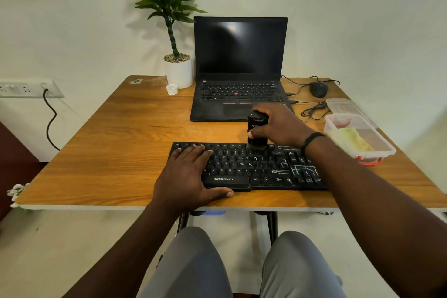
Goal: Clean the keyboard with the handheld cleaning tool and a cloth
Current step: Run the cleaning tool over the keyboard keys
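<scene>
Black plastic: the keyboard (246,167) lies near the front edge of the wooden table (116,133), white streaks and dust marking its right half.
Right hand: the right hand (278,126) is clenched round the handheld cleaning tool (257,129), a dark upright cylinder whose bristled end touches the top key row.
Left hand: the left hand (191,174) lies flat and released over the keyboard's left keys, thumb against the front edge — pinning, not gripping.
Cloth: a yellowish cloth (353,139) sits in the clear plastic box (384,147) at the right, untouched.
Risk, slip: if the left palm lifts, a hard stroke could push the keyboard toward the laptop (239,68) just behind it.
Risk, keys: too much downward pressure might pop a keycap or drive grit under it.
Risk, dust: sweeping away from the body would likely send debris onto the laptop's open deck.
Risk, elbow: the right forearm passes close by the box — a wide swing could knock it.
</scene>
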